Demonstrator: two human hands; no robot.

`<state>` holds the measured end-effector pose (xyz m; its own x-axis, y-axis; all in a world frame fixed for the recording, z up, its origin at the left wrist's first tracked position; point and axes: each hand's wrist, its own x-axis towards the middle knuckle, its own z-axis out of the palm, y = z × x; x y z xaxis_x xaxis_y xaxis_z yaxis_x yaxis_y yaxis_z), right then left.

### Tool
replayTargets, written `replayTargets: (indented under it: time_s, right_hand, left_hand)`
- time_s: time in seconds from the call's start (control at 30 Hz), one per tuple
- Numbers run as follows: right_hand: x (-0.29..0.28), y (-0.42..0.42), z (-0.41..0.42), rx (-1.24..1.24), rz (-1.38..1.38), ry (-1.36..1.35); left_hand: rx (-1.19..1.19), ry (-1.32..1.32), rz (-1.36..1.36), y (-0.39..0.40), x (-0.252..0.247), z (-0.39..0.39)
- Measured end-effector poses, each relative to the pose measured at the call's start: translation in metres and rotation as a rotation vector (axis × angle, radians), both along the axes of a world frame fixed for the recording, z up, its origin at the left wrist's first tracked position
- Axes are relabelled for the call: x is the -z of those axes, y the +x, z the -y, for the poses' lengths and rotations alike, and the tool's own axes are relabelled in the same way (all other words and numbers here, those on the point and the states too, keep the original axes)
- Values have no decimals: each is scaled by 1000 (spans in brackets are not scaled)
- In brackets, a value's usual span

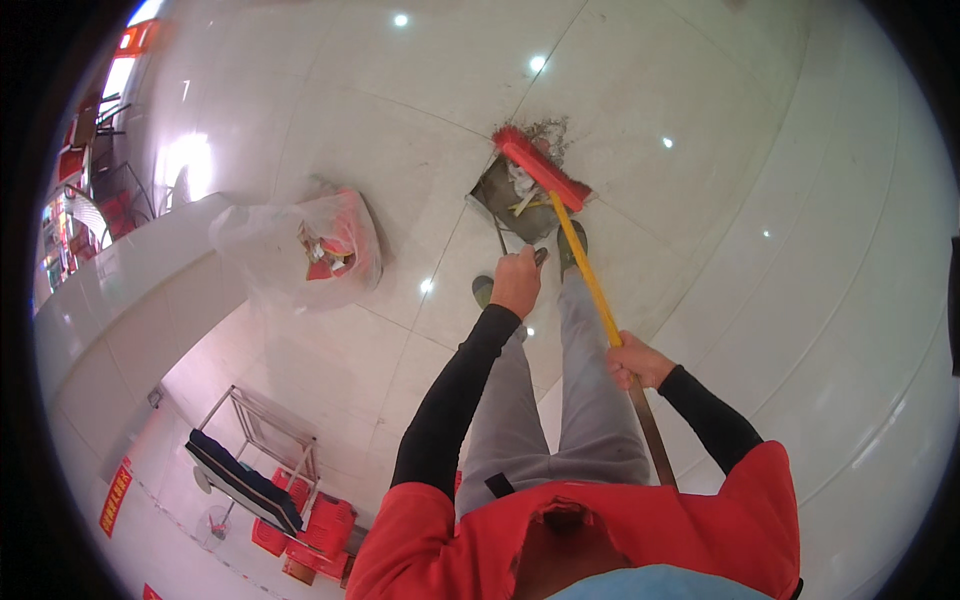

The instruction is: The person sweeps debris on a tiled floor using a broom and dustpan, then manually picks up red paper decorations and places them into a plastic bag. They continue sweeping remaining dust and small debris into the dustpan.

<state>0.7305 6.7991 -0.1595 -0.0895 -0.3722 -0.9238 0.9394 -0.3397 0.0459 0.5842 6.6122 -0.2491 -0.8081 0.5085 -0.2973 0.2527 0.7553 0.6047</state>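
My left hand (516,282) grips the handle of a metal dustpan (491,191), which rests on the tiled floor in front of my feet. Crumpled paper (520,180) and yellowish strips lie in the pan. Wrapped around the yellow handle of a push broom is my right hand (636,361). The broom's red head (541,169) lies slantwise across the dustpan's far side and hides part of its edge. Just beyond the bristles, loose grey dirt (553,135) is scattered on the floor.
A clear plastic bag (285,255) containing red and paper rubbish stands to my left, beside a low white wall (142,270). Behind it are a metal frame (270,427), a dark padded board (244,480) and red plastic stools (326,525). Pale curved steps (810,322) rise at right.
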Motion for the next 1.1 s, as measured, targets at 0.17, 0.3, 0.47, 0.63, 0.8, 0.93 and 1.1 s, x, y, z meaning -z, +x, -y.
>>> replayTargets:
  time_s: [0.17, 0.3, 0.47, 0.63, 0.8, 0.93, 1.1]
  right_hand:
    - [-48, -3, -4, -89, 65, -54]
    - [-74, -16, -20, -165, 57, 119]
    - [-35, -54, -51, -673, -344, 542]
    - [74, -101, -70, -760, -481, 806]
    - [109, -14, -32, -715, -397, 667]
    - [41, 0, -19, -685, -220, 413]
    - [-22, -30, -52, -817, -244, 329]
  left_hand:
    - [-11, 19, -50, -2, 1, 8]
    - [-27, 16, -33, -7, -4, 17]
    - [-87, -9, 7, -10, -2, 40]
    - [-124, -54, 10, -7, -2, 37]
    - [-139, -32, 31, -9, -5, 28]
    - [-133, -55, 56, -8, -1, 30]
    - [-117, -80, 111, -12, 1, 28]
